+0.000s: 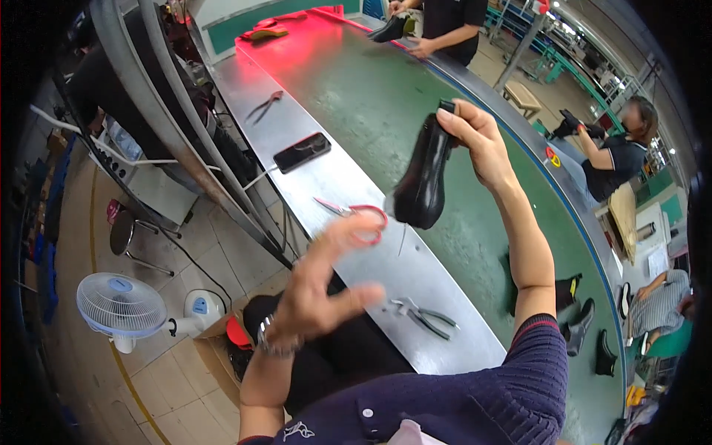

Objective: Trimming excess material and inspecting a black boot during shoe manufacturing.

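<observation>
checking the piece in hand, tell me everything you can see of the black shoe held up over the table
The black shoe is dark and glossy, leather-like as it looks, with a rounded toe pointing down and toward the person. It hangs nearly upright in the air above the metal edge of the table. The right hand pinches its top end in a grip; the blurred left hand is apart from it. A thin thread seems to dangle below the toe.

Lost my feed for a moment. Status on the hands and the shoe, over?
Right hand holds black shoe up over the green belt. Left hand open, blurred, empty. Red-handled scissors and pliers lie below.
</observation>
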Demonstrator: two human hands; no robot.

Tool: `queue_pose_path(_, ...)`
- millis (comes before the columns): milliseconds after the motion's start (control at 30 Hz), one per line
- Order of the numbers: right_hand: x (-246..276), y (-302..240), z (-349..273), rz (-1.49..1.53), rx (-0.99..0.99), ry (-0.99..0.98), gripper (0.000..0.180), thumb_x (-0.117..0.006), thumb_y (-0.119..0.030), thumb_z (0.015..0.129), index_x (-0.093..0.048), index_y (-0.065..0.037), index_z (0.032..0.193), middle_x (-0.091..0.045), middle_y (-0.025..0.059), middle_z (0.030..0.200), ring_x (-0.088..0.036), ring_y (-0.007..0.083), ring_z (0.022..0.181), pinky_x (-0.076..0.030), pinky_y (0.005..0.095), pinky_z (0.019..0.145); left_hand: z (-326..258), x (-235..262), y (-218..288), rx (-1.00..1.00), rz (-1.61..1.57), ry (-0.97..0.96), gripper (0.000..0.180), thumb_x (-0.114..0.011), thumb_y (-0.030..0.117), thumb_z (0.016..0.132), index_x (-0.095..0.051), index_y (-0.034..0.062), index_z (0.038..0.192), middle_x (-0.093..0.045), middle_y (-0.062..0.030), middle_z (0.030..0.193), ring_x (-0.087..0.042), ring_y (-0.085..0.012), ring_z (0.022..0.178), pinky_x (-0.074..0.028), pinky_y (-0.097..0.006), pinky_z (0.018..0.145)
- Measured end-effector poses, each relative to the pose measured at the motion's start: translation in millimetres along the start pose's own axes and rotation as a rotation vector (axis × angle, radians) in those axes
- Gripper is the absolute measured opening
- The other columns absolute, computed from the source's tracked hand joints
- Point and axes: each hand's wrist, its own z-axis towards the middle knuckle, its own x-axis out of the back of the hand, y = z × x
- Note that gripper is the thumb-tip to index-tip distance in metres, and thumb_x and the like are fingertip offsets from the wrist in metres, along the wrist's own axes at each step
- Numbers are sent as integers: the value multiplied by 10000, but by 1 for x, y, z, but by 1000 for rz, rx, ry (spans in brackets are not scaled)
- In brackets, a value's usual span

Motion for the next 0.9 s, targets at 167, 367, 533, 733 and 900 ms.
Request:
queue_pose_path(167,-32,-55,-40,234,-25,-70,272,-650,-268,906,-548,-125,699,-487,-107,676,-419,-2,633,-296,203,565,8,-15,-57,-36,193,-71,1152,-862,196,657,-124,59,1531,-221,-140,1569,-245,-278,1435,-237,-375,1148)
queue_pose_path(367,-68,-43,-54,356,-63,-212,332,-664,-290,898,-502,-138,651,-472,-93,642,-406,10,602,-293,205,558,-11,-30,-81,-221,-260,-114,1271,-812,-87,624,25,162,1547,-104,-64,1605,-252,-185,1429,-266,-335,1140)
queue_pose_path(533,-83,-14,-55,347,-81,-237,304,-689,-307,886,-555,-124,684,-499,-84,654,-419,12,603,-314,203,565,-33,-38,-81,-146,-130,-12,1293,-863,-31,618,17,156,1546,-224,-60,1564,-358,-175,1359,-328,-325,1107)
queue_pose_path(733,-87,-15,-71,413,-69,-97,367,-663,-189,891,-592,-27,1213,-621,46,1070,-552,86,907,-448,235,800,-34,-35,-87,-100,-61,65,1270,-854,-20,645,22,154,1548,-333,-44,1497,-396,-166,1317,-356,-317,1073)
queue_pose_path(900,-64,-2,-107,322,-100,-151,643,-703,-181,838,-433,-55,1408,-517,81,1316,-521,203,1176,-446,361,989,-23,-38,-103,-31,-191,65,1246,-837,-24,663,28,136,1545,-305,-73,1510,-368,-188,1343,-338,-342,1087)
